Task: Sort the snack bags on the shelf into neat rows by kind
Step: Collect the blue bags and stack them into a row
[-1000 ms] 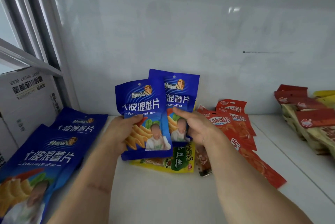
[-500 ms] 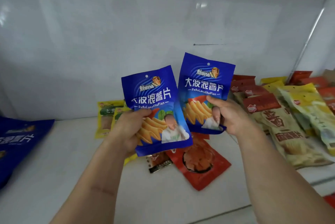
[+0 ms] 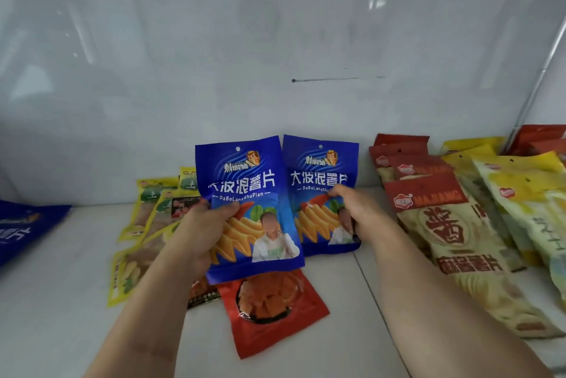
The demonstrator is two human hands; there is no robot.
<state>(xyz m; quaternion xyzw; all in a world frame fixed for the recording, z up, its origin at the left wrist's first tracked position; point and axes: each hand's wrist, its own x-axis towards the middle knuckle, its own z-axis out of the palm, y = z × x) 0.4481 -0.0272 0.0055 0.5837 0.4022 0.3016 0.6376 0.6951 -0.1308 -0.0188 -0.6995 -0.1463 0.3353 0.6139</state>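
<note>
Above the shelf (image 3: 337, 331), each hand is gripping one blue chip bag — left hand (image 3: 202, 233), right hand (image 3: 358, 212) — fingers curled around them; next, both likely need laying beside matching blue bags.

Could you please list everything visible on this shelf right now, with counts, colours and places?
blue chip bags: two held upright at centre, one per hand; part of another at left edge
red bag: one, lying flat below the held bags
yellow-green bags: several, overlapping, centre-left
red-topped cream bags: a row, right
yellow bags: several, far right
shelf: white
left hand: grips left bag
right hand: pinches right bag
</note>
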